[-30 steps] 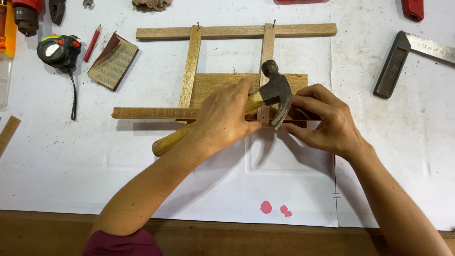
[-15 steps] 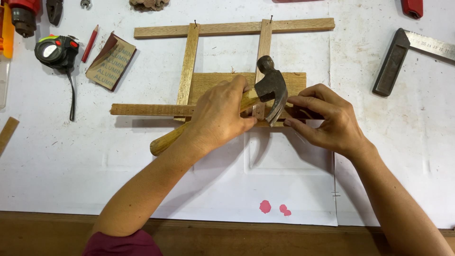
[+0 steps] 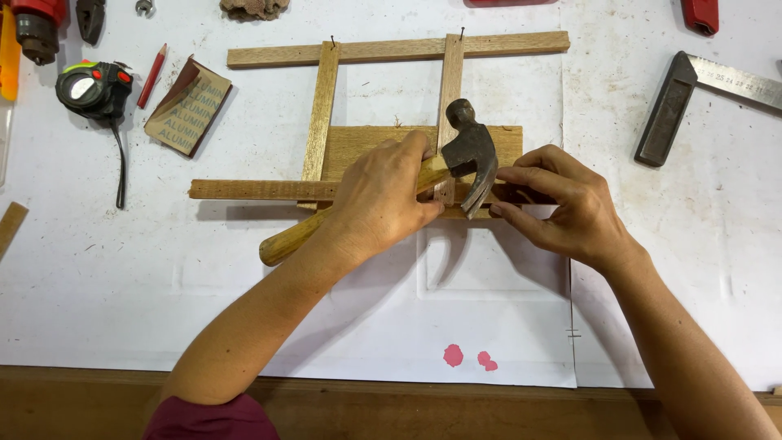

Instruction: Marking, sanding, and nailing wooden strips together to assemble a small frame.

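My left hand (image 3: 383, 200) grips a claw hammer (image 3: 468, 155) by its wooden handle, close to the dark steel head, claw pointing down at the near horizontal strip. A frame of thin wooden strips (image 3: 326, 106) lies flat on white paper, over a flat wooden board (image 3: 366, 143). My right hand (image 3: 562, 208) presses its fingers on the right end of the near strip, beside the hammer's claw. Small nails stick up from the far strip's joints.
A tape measure (image 3: 94, 85), a red pencil (image 3: 152, 75) and a folded sandpaper sheet (image 3: 189, 106) lie at the left. A try square (image 3: 676, 106) lies at the right. A drill (image 3: 37, 24) sits in the far left corner. The table's wooden edge (image 3: 391, 407) runs along the bottom.
The hammer head has shifted slightly along the near strip. Both hands stay in nearly the same place on the frame.
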